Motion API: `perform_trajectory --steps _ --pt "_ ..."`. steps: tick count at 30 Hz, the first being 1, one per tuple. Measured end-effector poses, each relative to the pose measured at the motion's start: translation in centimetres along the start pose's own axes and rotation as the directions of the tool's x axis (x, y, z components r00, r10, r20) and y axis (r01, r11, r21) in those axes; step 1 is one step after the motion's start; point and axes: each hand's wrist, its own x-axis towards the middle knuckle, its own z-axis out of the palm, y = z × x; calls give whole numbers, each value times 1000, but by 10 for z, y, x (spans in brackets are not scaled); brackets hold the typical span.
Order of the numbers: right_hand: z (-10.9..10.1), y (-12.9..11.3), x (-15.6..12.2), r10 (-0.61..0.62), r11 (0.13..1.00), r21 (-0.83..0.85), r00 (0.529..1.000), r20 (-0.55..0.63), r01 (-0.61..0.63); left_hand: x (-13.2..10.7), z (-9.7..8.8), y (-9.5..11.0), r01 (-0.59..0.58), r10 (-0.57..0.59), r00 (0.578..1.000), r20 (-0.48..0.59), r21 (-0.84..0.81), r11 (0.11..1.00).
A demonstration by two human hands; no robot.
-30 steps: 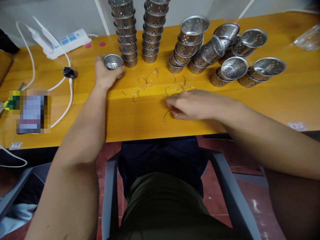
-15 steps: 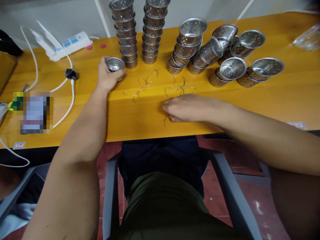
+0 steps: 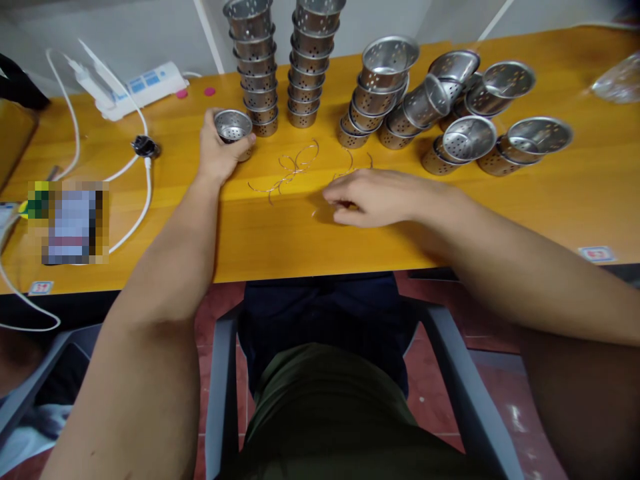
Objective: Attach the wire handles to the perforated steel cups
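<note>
My left hand (image 3: 218, 152) is wrapped around a small perforated metal cup (image 3: 233, 125) standing upright near the stacks, its open mouth facing up. My right hand (image 3: 367, 197) hovers low over the table with curled fingers and a gap behind the thumb. A faint glint of thin wire (image 3: 314, 213) shows by its fingertips, blurred. Beneath and behind this hand lie thin curved wires (image 3: 347, 160), partly covered by it. Another loose cluster of curved wires (image 3: 290, 175) lies between my two hands.
Two tall cup stacks (image 3: 260, 83) stand behind my left hand. Several shorter, partly leaning stacks (image 3: 383, 80) are at the right. A power strip (image 3: 143, 90), white cables, a blurred-out phone (image 3: 73, 227) and a clear plastic bag (image 3: 617, 80) lie on the yellow table (image 3: 270, 247).
My right hand has lifted slightly away from the front edge toward the wires, and its thumb has parted from the fingers. My left hand keeps its hold on the cup.
</note>
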Motion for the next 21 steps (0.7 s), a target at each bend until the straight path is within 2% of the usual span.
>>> perform_trajectory --steps 4,7,8,10,11,15,18,21 --pt "-20 8 11 41 995 99 983 -178 -24 -2 0 7 -14 13 999 -51 -27 1000" --pt "-31 2 17 151 970 230 937 -314 -79 -13 -3 24 -58 53 995 -88 -51 997" --pt "-33 0 18 192 958 269 916 -352 -97 -21 -4 33 -79 77 995 -66 -34 996" --pt "-35 -5 20 259 938 322 874 -412 -126 -43 -3 54 -121 118 989 84 37 992" --pt "-36 -7 20 280 933 333 859 -429 -138 -56 -1 66 -146 139 983 120 53 988" --pt "-40 -10 23 307 930 332 827 -470 -156 -100 16 99 -197 187 970 158 50 979" --pt "-42 -6 32 339 917 364 798 -497 -163 -105 27 101 -193 186 974 127 41 980" --pt "-36 1 41 434 882 412 731 -526 -227 -86 36 88 -228 226 972 62 40 973"
